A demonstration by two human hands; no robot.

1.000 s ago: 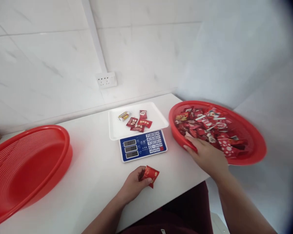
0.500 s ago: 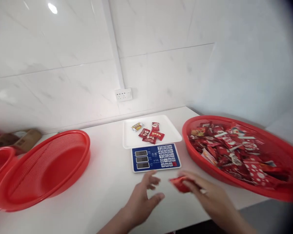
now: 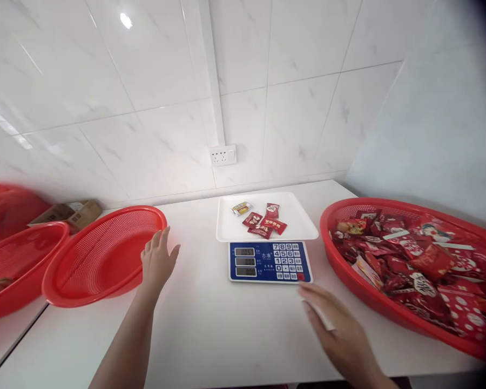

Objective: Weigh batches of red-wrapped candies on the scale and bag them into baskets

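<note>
My left hand [image 3: 159, 256] is open, fingers spread, at the right rim of an oval red plastic basket [image 3: 101, 294] with nothing in it. Just right of the scale's keypad, my right hand [image 3: 340, 319] is blurred, with a narrow white strip [image 3: 324, 316] between thumb and fingers. The blue-fronted digital scale [image 3: 257, 262] bears a white tray [image 3: 230, 229]. On the tray lie several small red packets [image 3: 272, 210] and one yellow-and-silver packet [image 3: 242, 208]. A larger red basket [image 3: 340, 270] on the right holds many red snack packets [image 3: 423, 294] and a few white strips.
Another red basket [image 3: 24, 302] stands at the far left, with another person's hand [image 3: 0, 283] in it. Behind are a cardboard box [image 3: 83, 216] and a red bag [image 3: 12, 213]. The tiled wall carries a socket [image 3: 223, 155].
The red packet has left my right hand, and a similar packet now lies on top in the right basket. My left hand has moved left to the red basket. The view has shifted left.
</note>
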